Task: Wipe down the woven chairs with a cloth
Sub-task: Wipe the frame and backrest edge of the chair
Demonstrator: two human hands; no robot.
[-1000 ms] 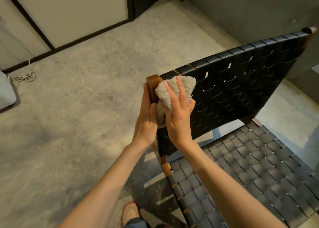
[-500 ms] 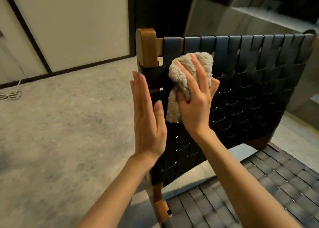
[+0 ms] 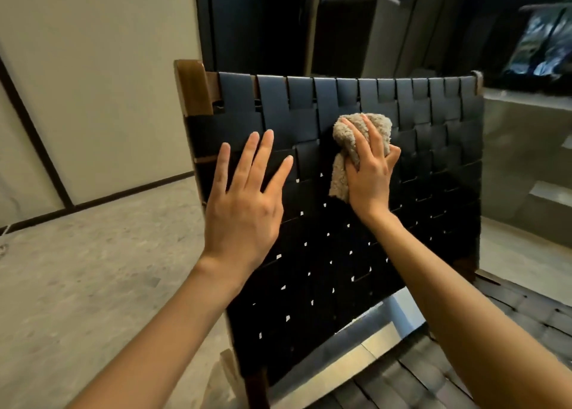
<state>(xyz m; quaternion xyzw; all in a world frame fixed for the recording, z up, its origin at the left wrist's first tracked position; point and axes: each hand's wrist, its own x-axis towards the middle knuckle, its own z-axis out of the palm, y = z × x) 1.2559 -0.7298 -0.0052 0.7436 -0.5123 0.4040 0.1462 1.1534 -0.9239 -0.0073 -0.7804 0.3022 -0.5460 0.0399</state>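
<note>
Wood post (image 3: 193, 86) at the left edge of the chair back (image 3: 325, 253) is bare now. The left hand (image 3: 244, 210) has moved off it and lies flat on the straps (image 3: 433, 148), fingers straight and spread. Further right, the right hand (image 3: 370, 173) grips the cloth (image 3: 338, 178), now near the back's top middle. I think the wiping has started across the straps.
</note>
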